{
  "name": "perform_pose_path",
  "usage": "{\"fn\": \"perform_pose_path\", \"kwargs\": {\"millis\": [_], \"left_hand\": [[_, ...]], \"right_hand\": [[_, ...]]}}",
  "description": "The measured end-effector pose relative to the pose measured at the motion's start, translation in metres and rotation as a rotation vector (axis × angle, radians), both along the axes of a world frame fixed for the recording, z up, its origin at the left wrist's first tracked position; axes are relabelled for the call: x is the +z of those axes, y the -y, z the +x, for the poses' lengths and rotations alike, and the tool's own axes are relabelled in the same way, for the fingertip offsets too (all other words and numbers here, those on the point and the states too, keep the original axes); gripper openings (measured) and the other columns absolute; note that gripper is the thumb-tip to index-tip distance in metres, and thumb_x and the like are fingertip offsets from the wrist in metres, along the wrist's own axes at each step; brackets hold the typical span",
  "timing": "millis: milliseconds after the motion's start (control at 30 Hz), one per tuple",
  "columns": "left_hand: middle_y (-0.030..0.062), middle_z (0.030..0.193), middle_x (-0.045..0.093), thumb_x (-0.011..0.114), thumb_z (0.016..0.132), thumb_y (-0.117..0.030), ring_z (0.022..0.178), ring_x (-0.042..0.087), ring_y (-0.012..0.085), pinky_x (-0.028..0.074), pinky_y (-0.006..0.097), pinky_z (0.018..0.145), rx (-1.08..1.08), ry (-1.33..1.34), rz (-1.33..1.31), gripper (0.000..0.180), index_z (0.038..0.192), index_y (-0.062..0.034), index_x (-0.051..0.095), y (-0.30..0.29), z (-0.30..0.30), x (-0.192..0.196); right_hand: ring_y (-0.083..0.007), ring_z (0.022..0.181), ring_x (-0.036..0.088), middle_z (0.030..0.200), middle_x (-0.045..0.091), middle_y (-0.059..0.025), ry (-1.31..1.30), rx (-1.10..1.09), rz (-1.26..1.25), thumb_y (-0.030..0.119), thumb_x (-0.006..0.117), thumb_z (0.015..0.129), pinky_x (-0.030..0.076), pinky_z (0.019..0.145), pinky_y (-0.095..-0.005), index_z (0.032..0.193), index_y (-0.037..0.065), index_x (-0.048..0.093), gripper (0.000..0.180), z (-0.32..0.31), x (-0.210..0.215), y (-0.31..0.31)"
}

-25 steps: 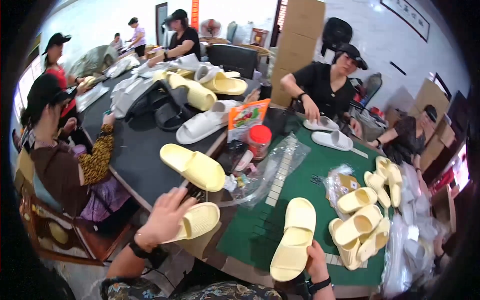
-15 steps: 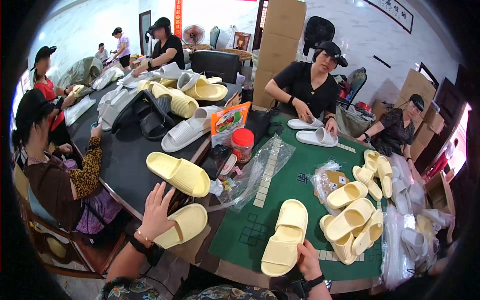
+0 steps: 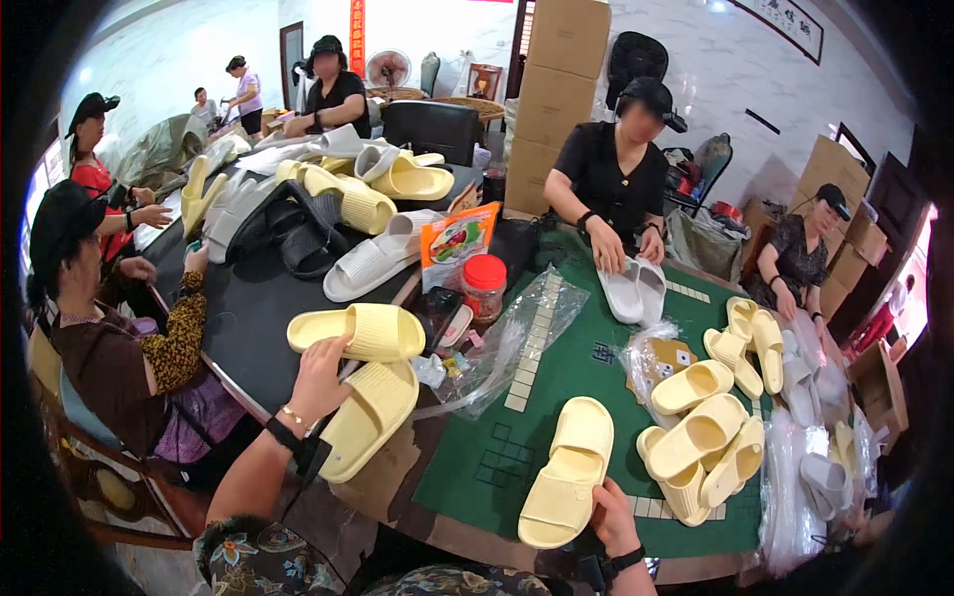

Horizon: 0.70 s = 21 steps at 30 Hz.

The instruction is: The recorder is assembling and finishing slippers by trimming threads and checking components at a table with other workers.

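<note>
While people are sorting footwear around it, the green felt-topped table (image 3: 596,377) is bearing a heap of pale yellow foam slides (image 3: 701,437) beside crinkled clear plastic bags (image 3: 517,338). At its near edge the right hand (image 3: 608,512) is gripping the heel of a pale yellow foam slide (image 3: 568,469), fingers probably curled under it (they are hidden), steadying it flat. On the dark tabletop the left hand (image 3: 320,372), fingers spread, is pressing on a second yellow slide (image 3: 360,332) stacked over a third (image 3: 366,417).

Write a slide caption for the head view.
Left hand on a yellow slipper, right hand holding another slipper on the green mat, co-workers sorting slippers around.
</note>
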<state>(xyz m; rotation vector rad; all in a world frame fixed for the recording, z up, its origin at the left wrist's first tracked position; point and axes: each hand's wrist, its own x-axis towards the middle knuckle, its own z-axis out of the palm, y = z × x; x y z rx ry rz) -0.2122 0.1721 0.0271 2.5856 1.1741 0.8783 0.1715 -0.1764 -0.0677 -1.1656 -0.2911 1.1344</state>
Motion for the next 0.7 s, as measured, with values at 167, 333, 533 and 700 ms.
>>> {"fn": "perform_pose_path", "kwargs": {"millis": [167, 333, 533, 700], "left_hand": [[0.0145, 0.094, 0.059, 0.067, 0.062, -0.006, 0.098, 0.055, 0.0366, 0.042, 0.046, 0.09, 0.079, -0.043, 0.124, 0.029, 0.091, -0.0028, 0.063, -0.001, 0.006, 0.01], [0.0187, 0.09, 0.061, 0.065, 0.065, -0.003, 0.09, 0.058, 0.0396, 0.047, 0.046, 0.079, 0.149, 0.218, 0.229, 0.027, 0.092, 0.0007, 0.063, -0.013, -0.008, 0.046], [0.023, 0.101, 0.065, 0.072, 0.073, -0.015, 0.097, 0.062, 0.0395, 0.05, 0.043, 0.085, 0.602, -0.011, -0.034, 0.048, 0.116, 0.0002, 0.059, -0.057, -0.062, 0.039], [0.0202, 0.112, 0.063, 0.078, 0.069, -0.023, 0.107, 0.06, 0.036, 0.048, 0.044, 0.094, 0.56, -0.205, -0.164, 0.063, 0.124, -0.0023, 0.055, -0.04, -0.07, 0.027]], "right_hand": [[-0.0246, 0.106, 0.063, 0.119, 0.061, -0.0146, -0.025, -0.06, -0.014, 0.011, 0.058, 0.092, 0.051, 0.092, -0.0362, 0.13, -0.006, 0.045, 0.043, -0.002, 0.003, 0.002], [-0.0253, 0.104, 0.064, 0.118, 0.063, -0.0137, -0.014, -0.057, 0.006, 0.013, 0.056, 0.094, 0.052, 0.091, -0.0378, 0.125, -0.004, 0.05, 0.036, 0.006, -0.009, 0.005], [-0.026, 0.108, 0.063, 0.12, 0.062, -0.0139, -0.007, -0.016, 0.074, 0.018, 0.054, 0.095, 0.05, 0.095, -0.0394, 0.125, -0.004, 0.05, 0.037, 0.008, -0.019, 0.004], [-0.0263, 0.109, 0.062, 0.122, 0.061, -0.0135, -0.034, -0.007, 0.13, 0.019, 0.052, 0.097, 0.05, 0.095, -0.0398, 0.127, -0.003, 0.049, 0.038, 0.005, -0.02, 0.005]]}}
